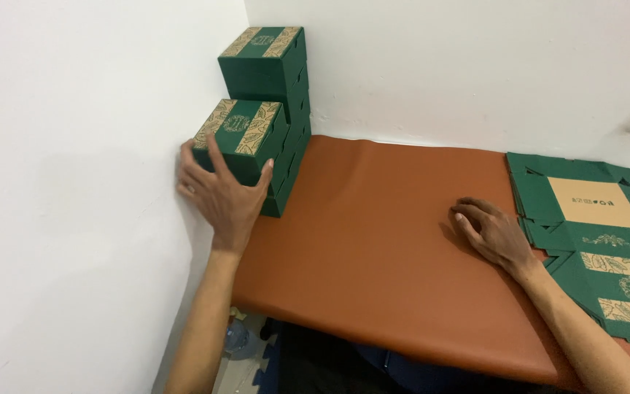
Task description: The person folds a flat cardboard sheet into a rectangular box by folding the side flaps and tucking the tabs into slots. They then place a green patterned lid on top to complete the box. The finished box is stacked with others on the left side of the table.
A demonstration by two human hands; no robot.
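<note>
Hands: left [222,195] on stacked boxes [257,117], right [491,232] beside flat boxes [599,241].

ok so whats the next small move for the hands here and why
Probably let the left hand come off the folded green box, which already sits on its stack in the corner, while the right hand shifts over to the flat box blanks. That hand rests empty on the brown table right beside the pile, so a fresh blank looks like the nearest thing to take.
</note>
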